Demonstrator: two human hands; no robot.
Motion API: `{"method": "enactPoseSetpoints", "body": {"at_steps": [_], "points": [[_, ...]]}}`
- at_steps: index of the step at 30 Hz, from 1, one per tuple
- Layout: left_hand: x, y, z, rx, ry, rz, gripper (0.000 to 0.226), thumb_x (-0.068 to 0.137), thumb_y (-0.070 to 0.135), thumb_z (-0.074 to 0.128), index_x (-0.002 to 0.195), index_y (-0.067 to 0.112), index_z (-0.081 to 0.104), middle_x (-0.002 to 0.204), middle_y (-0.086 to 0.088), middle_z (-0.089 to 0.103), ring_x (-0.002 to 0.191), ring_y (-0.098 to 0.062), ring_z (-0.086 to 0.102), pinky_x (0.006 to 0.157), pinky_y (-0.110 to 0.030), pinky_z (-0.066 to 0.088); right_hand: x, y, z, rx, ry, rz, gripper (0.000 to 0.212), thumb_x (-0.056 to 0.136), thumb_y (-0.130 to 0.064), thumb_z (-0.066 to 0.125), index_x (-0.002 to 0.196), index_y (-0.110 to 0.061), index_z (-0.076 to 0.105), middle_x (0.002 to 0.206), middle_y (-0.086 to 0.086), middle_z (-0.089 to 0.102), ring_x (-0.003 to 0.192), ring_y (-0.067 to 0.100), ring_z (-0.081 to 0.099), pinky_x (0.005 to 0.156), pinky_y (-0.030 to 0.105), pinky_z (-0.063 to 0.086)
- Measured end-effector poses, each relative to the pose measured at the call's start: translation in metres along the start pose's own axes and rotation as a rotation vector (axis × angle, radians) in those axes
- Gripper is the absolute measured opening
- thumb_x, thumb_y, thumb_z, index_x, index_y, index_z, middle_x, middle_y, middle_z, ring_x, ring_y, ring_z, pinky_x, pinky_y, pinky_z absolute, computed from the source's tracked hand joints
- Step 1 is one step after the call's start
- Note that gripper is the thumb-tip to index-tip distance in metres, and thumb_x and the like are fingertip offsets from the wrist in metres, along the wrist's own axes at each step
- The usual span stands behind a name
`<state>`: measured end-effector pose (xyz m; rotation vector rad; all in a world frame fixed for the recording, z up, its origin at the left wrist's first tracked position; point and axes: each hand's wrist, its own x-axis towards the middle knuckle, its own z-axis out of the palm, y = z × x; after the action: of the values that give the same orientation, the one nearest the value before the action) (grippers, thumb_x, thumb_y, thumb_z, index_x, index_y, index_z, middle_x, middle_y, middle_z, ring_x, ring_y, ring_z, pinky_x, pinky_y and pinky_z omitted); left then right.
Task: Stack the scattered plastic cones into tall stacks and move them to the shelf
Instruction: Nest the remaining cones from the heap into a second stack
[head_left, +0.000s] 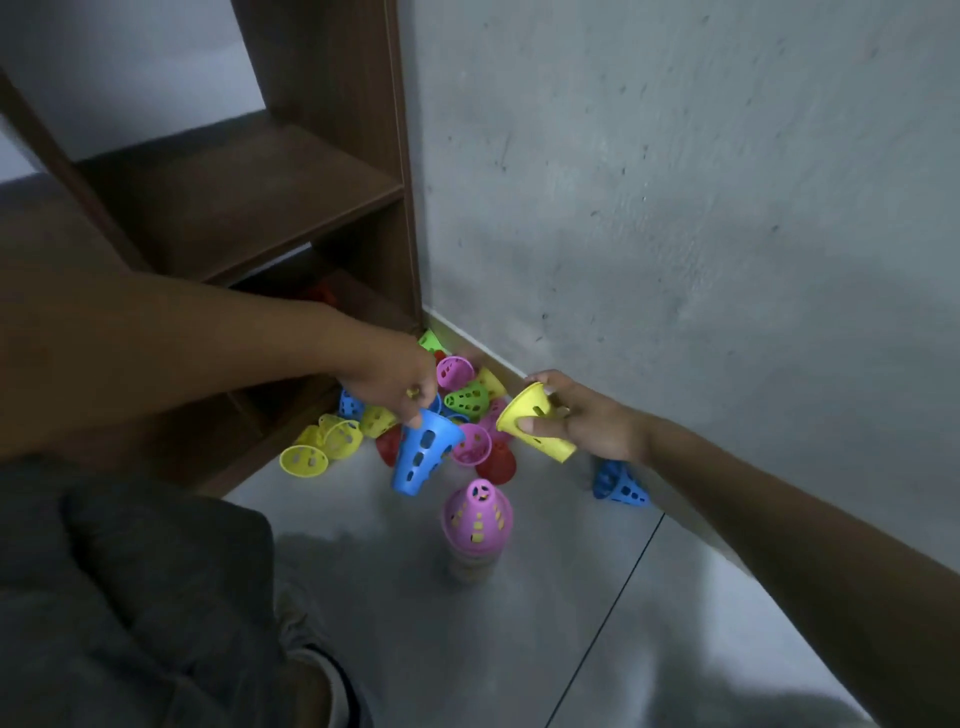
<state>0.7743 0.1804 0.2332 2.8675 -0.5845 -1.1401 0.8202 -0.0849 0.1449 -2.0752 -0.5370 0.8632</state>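
left hand (395, 379) grips blue cone (423, 452) | right hand (582, 421) grips yellow cone (530, 423) | 1 stack (477, 519) | loose cones (467, 400) maybe 12 | grey floor (519, 649), wood shelf (234, 197)

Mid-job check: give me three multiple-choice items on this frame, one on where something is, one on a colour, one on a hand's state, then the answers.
1. Where does the lone blue cone lie?
A. on the shelf
B. on the floor by the wall, under the right forearm
C. on top of the stack

2. What colour is the top cone of the stack?
A. pink
B. red
C. green

3. What is the right hand doing?
A. hanging open
B. pressing flat on the floor
C. holding a yellow cone

Answers: 1 B, it rests on the floor beside the wall; 2 A, the pink cone caps the stack; 3 C, its fingers and thumb wrap the yellow cone.
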Motion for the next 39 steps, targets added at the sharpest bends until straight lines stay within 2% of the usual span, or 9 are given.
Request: {"method": "enactPoseSetpoints", "body": {"at_steps": [5,8,12,17,25,28,31,34,39], "points": [[-0.03,0.002,-0.023,0.06,0.001,0.074,0.029,0.102,0.028,0.058,0.087,0.004,0.065,0.07,-0.001,0.05,0.058,-0.008,0.042,0.055,-0.012,0.034,-0.04,-0.053,-0.018,-0.226,-0.186,0.08,0.051,0.094,-0.033,0.068,0.135,-0.029,0.039,0.107,-0.012,0.058,0.094,0.004,0.058,0.076,0.014,0.047],[-0.042,0.0,-0.036,0.082,0.002,0.082,0.03,0.101,0.028,0.059,0.076,0.011,0.058,0.064,0.002,0.048,0.056,-0.003,0.046,0.055,-0.011,0.034,-0.061,-0.083,-0.028,-0.315,-0.235,0.086,0.058,0.094,-0.035,0.066,0.143,-0.026,0.037,0.121,-0.006,0.058,0.098,0.003,0.057,0.076,0.011,0.045],[-0.036,0.004,-0.044,0.001,0.065,0.107,0.038,0.099,0.028,0.063,0.065,0.015,0.052,0.061,0.001,0.05,0.058,-0.011,0.046,0.057,-0.02,0.036,-0.076,-0.089,-0.025,-0.48,-0.266,0.107,0.079,0.089,-0.05,0.068,0.155,-0.032,0.028,0.145,-0.005,0.049,0.124,0.014,0.051,0.101,0.025,0.04],[-0.034,0.004,-0.044,-0.014,0.143,0.078,0.027,0.097,0.023,0.064,0.072,0.015,0.059,0.067,-0.001,0.058,0.064,-0.015,0.051,0.053,-0.015,0.035,-0.071,-0.094,0.005,-0.636,-0.296,0.086,0.08,0.088,-0.058,0.065,0.155,-0.036,0.028,0.154,-0.007,0.038,0.138,0.016,0.041,0.116,0.037,0.033],[-0.05,-0.021,-0.036,0.039,0.085,-0.032,0.019,0.099,0.02,0.061,0.082,0.012,0.062,0.075,0.0,0.063,0.071,-0.015,0.06,0.067,-0.029,0.045,-0.056,-0.096,0.042,-0.722,-0.246,0.045,0.062,0.08,-0.068,0.065,0.134,-0.038,0.058,0.138,-0.003,0.056,0.128,0.019,0.051,0.108,0.035,0.042],[-0.052,-0.028,-0.032,0.015,0.066,-0.064,0.015,0.099,0.022,0.06,0.088,0.014,0.066,0.08,0.001,0.065,0.073,-0.013,0.062,0.068,-0.026,0.046,-0.058,-0.091,0.053,-0.626,-0.106,0.032,0.062,0.064,-0.074,0.071,0.113,-0.036,0.067,0.116,-0.003,0.067,0.11,0.017,0.062,0.09,0.031,0.052],[-0.052,-0.032,-0.029,-0.034,0.045,-0.081,0.012,0.1,0.022,0.059,0.092,0.016,0.067,0.085,0.002,0.064,0.076,-0.01,0.062,0.069,-0.024,0.046,-0.068,-0.084,0.076,-0.622,0.006,0.01,0.05,0.073,-0.054,0.08,0.11,-0.025,0.062,0.097,-0.004,0.065,0.088,0.013,0.061,0.074,0.027,0.051],[-0.048,-0.032,-0.03,-0.068,0.041,-0.09,0.013,0.099,0.022,0.061,0.097,0.012,0.069,0.089,-0.001,0.066,0.078,-0.012,0.062,0.068,-0.023,0.046,-0.071,-0.071,0.093,-0.634,0.094,0.023,0.054,0.072,-0.057,0.079,0.112,-0.025,0.061,0.099,-0.003,0.066,0.085,0.014,0.063,0.074,0.033,0.056],[-0.036,-0.033,-0.034,-0.164,0.054,-0.069,0.015,0.099,0.017,0.062,0.087,0.008,0.063,0.078,0.001,0.062,0.071,-0.009,0.061,0.062,-0.019,0.046,-0.068,-0.065,0.091,-0.507,0.08,-0.007,0.084,0.066,-0.073,0.075,0.135,-0.034,0.048,0.123,-0.009,0.06,0.111,0.014,0.058,0.094,0.034,0.051]]}}
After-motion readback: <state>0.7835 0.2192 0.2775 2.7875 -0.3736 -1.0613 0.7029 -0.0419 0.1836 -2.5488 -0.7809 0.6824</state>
